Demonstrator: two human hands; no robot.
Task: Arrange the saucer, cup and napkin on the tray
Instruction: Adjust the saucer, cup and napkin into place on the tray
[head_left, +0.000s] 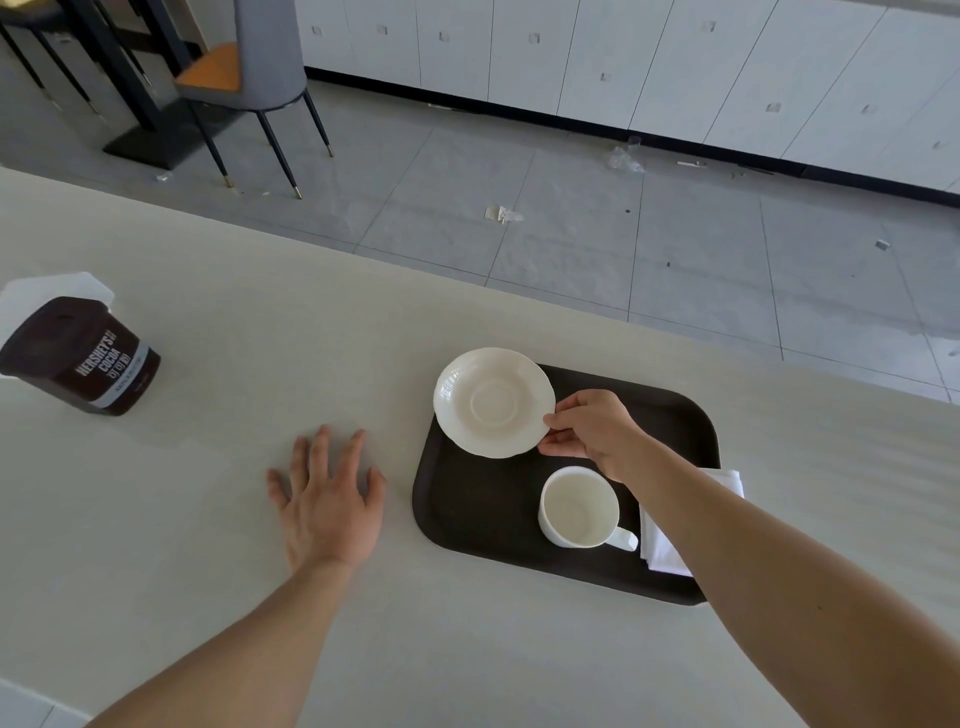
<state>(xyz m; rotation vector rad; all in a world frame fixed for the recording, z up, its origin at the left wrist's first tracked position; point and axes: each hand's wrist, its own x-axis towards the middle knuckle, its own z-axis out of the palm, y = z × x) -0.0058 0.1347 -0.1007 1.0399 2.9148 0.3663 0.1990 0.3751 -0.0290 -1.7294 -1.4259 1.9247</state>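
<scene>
Cream porcelain saucer hangs over the tray's ten o'clock corner, its rim pinched at four o'clock by the right hand, whose grip is closed on it. Cup stands on the tray at six o'clock from the saucer, handle toward four o'clock; the napkin lies just beside it. Left hand rests flat and empty on the bench, farther off.
</scene>
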